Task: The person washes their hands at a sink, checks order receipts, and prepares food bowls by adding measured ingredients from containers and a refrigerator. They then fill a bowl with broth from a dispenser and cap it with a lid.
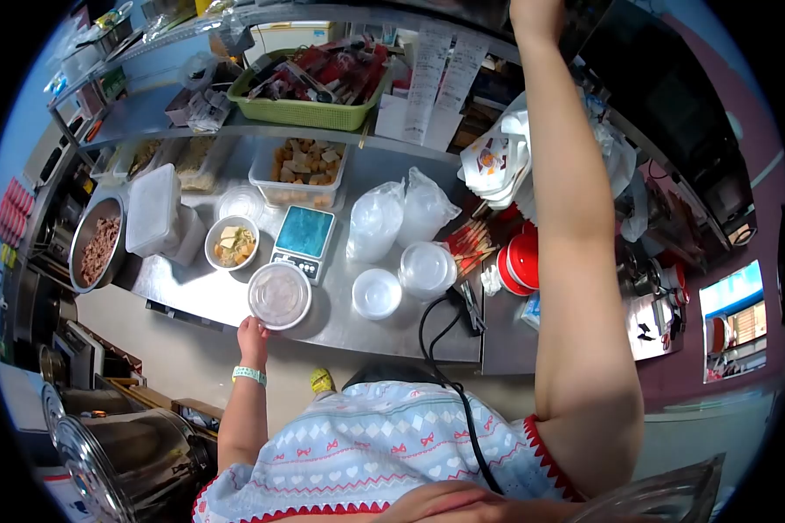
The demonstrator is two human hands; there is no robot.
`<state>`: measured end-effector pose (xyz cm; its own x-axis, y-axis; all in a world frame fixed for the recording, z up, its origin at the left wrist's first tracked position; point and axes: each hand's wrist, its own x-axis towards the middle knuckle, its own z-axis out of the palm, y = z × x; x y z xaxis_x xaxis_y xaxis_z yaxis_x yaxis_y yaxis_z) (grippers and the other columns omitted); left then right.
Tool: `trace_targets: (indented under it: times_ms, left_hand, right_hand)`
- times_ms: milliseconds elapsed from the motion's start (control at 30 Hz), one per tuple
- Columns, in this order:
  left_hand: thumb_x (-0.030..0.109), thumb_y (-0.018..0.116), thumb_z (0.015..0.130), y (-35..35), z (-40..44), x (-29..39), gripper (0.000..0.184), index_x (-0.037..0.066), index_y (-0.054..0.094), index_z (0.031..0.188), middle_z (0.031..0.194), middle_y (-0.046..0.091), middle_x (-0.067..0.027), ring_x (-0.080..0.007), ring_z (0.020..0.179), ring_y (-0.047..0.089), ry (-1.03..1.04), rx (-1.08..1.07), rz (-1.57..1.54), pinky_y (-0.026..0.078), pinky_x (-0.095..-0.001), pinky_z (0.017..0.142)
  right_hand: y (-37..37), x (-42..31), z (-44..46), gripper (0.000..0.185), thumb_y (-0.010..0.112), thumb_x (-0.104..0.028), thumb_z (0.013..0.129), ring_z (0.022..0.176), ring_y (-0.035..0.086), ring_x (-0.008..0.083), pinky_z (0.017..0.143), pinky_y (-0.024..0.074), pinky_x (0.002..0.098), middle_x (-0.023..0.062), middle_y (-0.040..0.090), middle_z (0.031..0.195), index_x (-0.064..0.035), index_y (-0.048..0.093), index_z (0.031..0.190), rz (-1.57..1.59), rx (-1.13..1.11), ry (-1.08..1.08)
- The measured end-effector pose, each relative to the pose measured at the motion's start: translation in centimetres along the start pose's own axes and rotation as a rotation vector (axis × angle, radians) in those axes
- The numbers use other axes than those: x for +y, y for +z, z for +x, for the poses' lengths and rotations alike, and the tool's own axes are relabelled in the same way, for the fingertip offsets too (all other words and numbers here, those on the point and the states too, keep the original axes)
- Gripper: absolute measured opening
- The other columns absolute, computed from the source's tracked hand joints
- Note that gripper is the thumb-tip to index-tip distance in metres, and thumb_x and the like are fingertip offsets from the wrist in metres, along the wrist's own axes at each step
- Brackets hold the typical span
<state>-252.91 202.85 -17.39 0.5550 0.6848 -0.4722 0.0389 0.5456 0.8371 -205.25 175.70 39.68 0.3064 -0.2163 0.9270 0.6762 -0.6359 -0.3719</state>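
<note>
My left hand (253, 338) is at the table's front edge, its curled fingers closed on the near rim of a round plastic bowl (279, 295) with a translucent lid. Behind this bowl lies a digital kitchen scale (303, 240) with a blue top. An uncovered bowl of food (232, 243) with tofu-like pieces stands to the left. My right arm stretches far up past the shelf. At the top edge my right hand (536, 16) is cut off by the frame, so its fingers are hidden.
Stacked clear bowls (427, 268), bagged containers (377, 222) and a tub of cubes (301, 170) stand on the metal table. A metal bowl of meat (98, 248) is at left. Above sits a green basket (310, 112) of packets. A black cable (423, 336) hangs over the edge.
</note>
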Motion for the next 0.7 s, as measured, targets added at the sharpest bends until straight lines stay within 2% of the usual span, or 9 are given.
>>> trace_targets:
  times_ms: [67, 100, 167, 267, 367, 467, 567, 633, 700]
  left_hand:
    - [0.01, 0.052, 0.092, 0.3, -0.3, 1.1, 0.018, 0.0, 0.054, 0.106, 0.086, 0.058, -0.0021, -0.0082, 0.07, 0.055, -0.05, 0.009, -0.002, 0.047, -0.0207, 0.059]
    - [0.01, 0.052, 0.092, 0.1, -0.5, 1.3, 0.018, 0.0, 0.054, 0.106, 0.086, 0.058, -0.0021, -0.0082, 0.07, 0.055, -0.047, 0.003, -0.003, 0.047, -0.0207, 0.059]
    - [0.009, 0.053, 0.091, 0.1, -0.6, 1.9, 0.018, 0.0, 0.054, 0.107, 0.086, 0.059, -0.0026, -0.0083, 0.07, 0.056, -0.06, -0.073, -0.027, 0.047, -0.021, 0.059]
    - [0.007, 0.053, 0.091, -0.3, -0.4, 2.6, 0.016, -0.001, 0.054, 0.105, 0.077, 0.054, 0.0, -0.007, 0.061, 0.05, -0.077, -0.092, 0.02, 0.049, -0.0226, 0.059]
    - [0.007, 0.055, 0.091, -0.7, -0.1, 3.3, 0.015, -0.001, 0.055, 0.104, 0.074, 0.053, 0.0005, -0.0069, 0.058, 0.049, -0.124, -0.171, 0.05, 0.05, -0.0229, 0.059]
    - [0.007, 0.056, 0.09, -0.8, 0.0, 4.0, 0.015, 0.0, 0.055, 0.104, 0.075, 0.054, 0.0004, -0.0072, 0.06, 0.051, -0.135, -0.203, 0.063, 0.052, -0.0239, 0.061]
    - [0.008, 0.056, 0.091, -1.9, 0.8, 4.1, 0.019, 0.0, 0.055, 0.109, 0.079, 0.057, -0.0013, -0.0076, 0.064, 0.054, -0.159, -0.244, 0.1, 0.051, -0.0234, 0.062]
    - [0.009, 0.055, 0.092, -1.8, 1.4, 4.1, 0.022, 0.0, 0.055, 0.112, 0.085, 0.059, -0.0025, -0.0083, 0.068, 0.055, -0.1, -0.301, 0.116, 0.05, -0.0227, 0.062]
    - [0.01, 0.054, 0.092, -0.5, 1.0, 4.8, 0.024, 0.0, 0.054, 0.114, 0.091, 0.06, -0.0032, -0.0092, 0.071, 0.056, -0.071, -0.248, 0.15, 0.05, -0.0233, 0.063]
  right_hand:
    - [-4.5, -5.5, -3.2, 0.041, 0.06, -0.021, 0.085, 0.096, 0.058, 0.0458, 0.08, 0.0475, 0.0494, 0.0306, 0.06, 0.1, 0.0041, 0.047, 0.115, 0.033, 0.021, -0.004]
    - [-5.7, -7.0, -5.2, 0.051, 0.06, -0.013, 0.083, 0.09, 0.059, 0.0443, 0.077, 0.0482, 0.0501, 0.0273, 0.06, 0.105, 0.0037, 0.041, 0.128, 0.018, 0.257, -0.409]
    - [-9.6, -13.0, -9.8, 0.069, 0.064, -0.008, 0.083, 0.092, 0.058, 0.0335, 0.085, 0.0484, 0.0494, 0.0183, 0.055, 0.118, -0.0035, 0.03, 0.144, 0.102, 0.116, -0.572]
    - [-12.0, -19.5, -15.5, 0.036, 0.065, -0.018, 0.087, 0.116, 0.049, 0.0294, 0.093, 0.0432, 0.0356, 0.0164, 0.045, 0.134, -0.0071, 0.06, 0.12, -0.049, -0.013, -0.673]
    - [-12.4, -26.0, -19.5, 0.043, 0.06, -0.016, 0.084, 0.129, 0.042, 0.0275, 0.106, 0.0348, 0.0316, 0.0171, 0.042, 0.144, -0.0012, 0.059, 0.124, 0.145, -0.194, -0.7]
    - [-12.5, -28.5, -20.8, 0.036, 0.051, -0.014, 0.085, 0.133, 0.04, 0.0205, 0.11, 0.0253, 0.0338, 0.0142, 0.043, 0.145, -0.0173, 0.063, 0.119, -0.306, -0.17, -0.96]
    - [-12.6, -26.6, -25.0, 0.039, 0.056, -0.01, 0.08, 0.128, 0.043, 0.0239, 0.108, 0.0288, 0.0384, 0.0129, 0.046, 0.141, -0.0172, 0.059, 0.119, 0.422, -0.355, -0.897]
    - [-11.1, -21.4, -33.7, 0.046, 0.06, -0.005, 0.076, 0.12, 0.047, 0.0299, 0.106, 0.0313, 0.0452, 0.0134, 0.049, 0.132, -0.0167, 0.055, 0.12, 0.761, -0.655, -0.572]
    - [-10.2, -16.8, -43.9, 0.045, 0.058, -0.003, 0.079, 0.117, 0.046, 0.041, 0.104, 0.035, 0.0473, 0.0237, 0.047, 0.125, -0.0032, 0.05, 0.124, 0.36, -1.154, 0.004]
